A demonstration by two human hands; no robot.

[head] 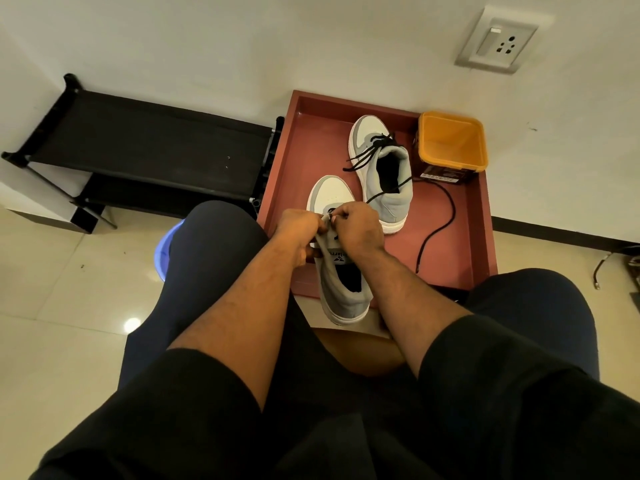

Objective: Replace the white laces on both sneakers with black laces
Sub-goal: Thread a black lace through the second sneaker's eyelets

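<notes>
Hands [332, 225] pinching near grey-white sneaker [341, 271]; far sneaker [382, 174] black-laced.

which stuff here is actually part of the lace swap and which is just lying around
Part of the job:
near sneaker, worked on by left hand and right hand
far sneaker with black laces
loose black lace

Lying about:
red tray
yellow tub
black rack
blue basin
wall socket

two sneakers [381, 174] in tray [446, 258], tub [450, 147] right
</notes>
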